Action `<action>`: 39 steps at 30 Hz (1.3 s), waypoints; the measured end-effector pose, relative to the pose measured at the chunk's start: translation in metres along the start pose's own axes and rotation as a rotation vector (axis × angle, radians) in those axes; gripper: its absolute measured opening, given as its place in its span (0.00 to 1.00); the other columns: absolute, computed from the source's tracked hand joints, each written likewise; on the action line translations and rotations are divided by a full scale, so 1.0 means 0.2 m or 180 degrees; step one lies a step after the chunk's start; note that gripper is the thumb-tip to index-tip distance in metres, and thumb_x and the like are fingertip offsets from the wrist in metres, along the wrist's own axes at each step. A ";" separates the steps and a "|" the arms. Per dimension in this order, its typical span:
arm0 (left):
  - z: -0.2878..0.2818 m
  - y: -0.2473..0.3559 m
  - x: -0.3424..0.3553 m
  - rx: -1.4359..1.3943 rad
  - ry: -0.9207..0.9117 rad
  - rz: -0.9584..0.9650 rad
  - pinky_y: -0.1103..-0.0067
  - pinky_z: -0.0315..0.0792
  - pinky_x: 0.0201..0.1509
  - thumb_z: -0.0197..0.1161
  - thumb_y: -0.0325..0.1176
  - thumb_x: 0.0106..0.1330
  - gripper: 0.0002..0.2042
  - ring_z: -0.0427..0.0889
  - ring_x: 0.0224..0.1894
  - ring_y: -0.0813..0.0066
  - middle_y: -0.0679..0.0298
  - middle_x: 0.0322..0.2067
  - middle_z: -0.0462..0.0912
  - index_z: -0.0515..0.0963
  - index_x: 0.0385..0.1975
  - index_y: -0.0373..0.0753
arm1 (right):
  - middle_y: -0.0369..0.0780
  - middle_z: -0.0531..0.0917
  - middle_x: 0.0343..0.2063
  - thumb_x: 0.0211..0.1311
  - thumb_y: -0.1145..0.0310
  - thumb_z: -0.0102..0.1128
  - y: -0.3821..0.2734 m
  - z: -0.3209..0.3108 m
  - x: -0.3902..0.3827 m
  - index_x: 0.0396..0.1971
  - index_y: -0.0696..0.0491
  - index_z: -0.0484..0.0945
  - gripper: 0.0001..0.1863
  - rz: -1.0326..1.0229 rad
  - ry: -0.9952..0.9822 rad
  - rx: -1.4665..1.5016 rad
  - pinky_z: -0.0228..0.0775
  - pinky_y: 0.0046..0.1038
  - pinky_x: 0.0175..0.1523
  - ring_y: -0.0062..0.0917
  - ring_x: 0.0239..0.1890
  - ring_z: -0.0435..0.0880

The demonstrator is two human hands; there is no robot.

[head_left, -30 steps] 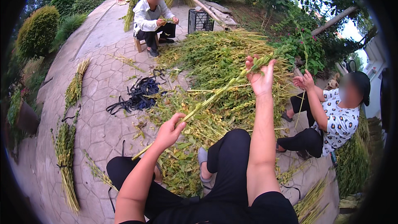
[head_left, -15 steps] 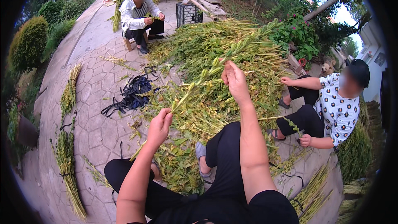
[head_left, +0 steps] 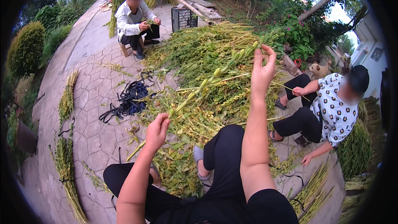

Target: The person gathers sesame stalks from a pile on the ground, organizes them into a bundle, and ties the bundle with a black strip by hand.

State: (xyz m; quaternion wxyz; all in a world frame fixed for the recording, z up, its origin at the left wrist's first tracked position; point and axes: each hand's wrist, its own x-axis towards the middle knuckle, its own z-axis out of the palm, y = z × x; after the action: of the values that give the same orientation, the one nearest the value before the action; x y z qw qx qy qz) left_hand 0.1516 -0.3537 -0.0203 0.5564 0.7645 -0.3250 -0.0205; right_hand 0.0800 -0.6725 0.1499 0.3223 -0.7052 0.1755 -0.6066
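Observation:
Across my front runs a long sesame stalk (head_left: 192,96), set with yellow-green pods and slanting up to the right. The fingers of my left hand (head_left: 157,132) are closed around its lower part. My right hand (head_left: 263,71) is raised near the leafier upper end, thumb and curled fingers meeting at the stalk. Beneath the stalk spreads a large heap of cut stalks and yellowing leaves (head_left: 199,54), reaching down to my feet.
A tangle of dark straps (head_left: 130,99) lies on the paving, left of the heap. Tied bundles (head_left: 66,161) rest farther left. One person (head_left: 134,18) sits beside a black crate (head_left: 183,18); another person (head_left: 338,103) sits at right, near a dog (head_left: 319,69). More stalks (head_left: 311,193) lie at lower right.
My right hand has moved up and right along the stalk, toward its tip. My left hand stays on the lower part. The person at right has lowered one hand toward the stalks on the ground.

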 end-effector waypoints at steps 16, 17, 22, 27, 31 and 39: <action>-0.03 0.04 0.01 0.0441 0.0188 0.0132 0.76 0.71 0.32 0.58 0.31 0.68 0.08 0.77 0.26 0.65 0.56 0.26 0.78 0.75 0.42 0.36 | 0.36 0.80 0.24 0.58 0.72 0.66 0.18 0.00 -0.09 0.34 0.55 0.77 0.08 -0.0391 0.0303 -0.0110 0.64 0.18 0.26 0.16 0.20 0.74; -0.02 0.03 0.02 0.0439 0.0208 0.0169 0.76 0.71 0.32 0.58 0.31 0.68 0.08 0.77 0.25 0.65 0.56 0.26 0.78 0.75 0.42 0.36 | 0.35 0.79 0.25 0.58 0.73 0.66 0.18 -0.01 -0.10 0.34 0.55 0.77 0.07 -0.0562 0.0164 -0.0192 0.63 0.18 0.25 0.15 0.19 0.73; -0.01 0.00 0.02 0.0184 0.0172 0.0030 0.77 0.71 0.32 0.57 0.32 0.69 0.08 0.77 0.25 0.69 0.58 0.25 0.78 0.75 0.43 0.35 | 0.35 0.77 0.33 0.58 0.75 0.63 0.16 -0.06 -0.15 0.32 0.56 0.74 0.06 -0.0869 -0.0391 -0.0126 0.61 0.19 0.24 0.14 0.18 0.69; 0.01 -0.04 0.03 0.0101 0.0113 0.0073 0.77 0.70 0.32 0.56 0.32 0.69 0.09 0.75 0.25 0.70 0.58 0.24 0.77 0.74 0.44 0.35 | 0.41 0.71 0.49 0.65 0.74 0.55 0.19 -0.05 -0.07 0.37 0.58 0.70 0.06 -0.0668 0.0412 0.0060 0.64 0.18 0.28 0.17 0.23 0.75; 0.00 -0.02 0.01 0.0139 0.0096 0.0103 0.78 0.69 0.31 0.55 0.32 0.70 0.09 0.74 0.24 0.72 0.60 0.23 0.76 0.74 0.44 0.35 | 0.42 0.75 0.44 0.70 0.71 0.49 0.21 -0.01 -0.03 0.39 0.59 0.67 0.07 -0.0054 0.0097 0.0166 0.70 0.21 0.31 0.20 0.28 0.81; 0.06 -0.01 0.01 -0.0342 -0.0074 -0.0242 0.81 0.67 0.32 0.52 0.33 0.72 0.09 0.70 0.25 0.80 0.67 0.22 0.73 0.72 0.44 0.34 | 0.39 0.80 0.29 0.70 0.71 0.50 0.22 0.12 -0.25 0.42 0.60 0.69 0.08 0.0965 -0.1177 0.0526 0.72 0.19 0.31 0.17 0.28 0.80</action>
State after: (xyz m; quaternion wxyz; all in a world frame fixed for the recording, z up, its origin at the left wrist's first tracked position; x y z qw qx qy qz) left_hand 0.1495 -0.3653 -0.0262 0.5916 0.7450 -0.3005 -0.0679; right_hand 0.0989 -0.6665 0.0827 0.4928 -0.7410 0.1672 -0.4243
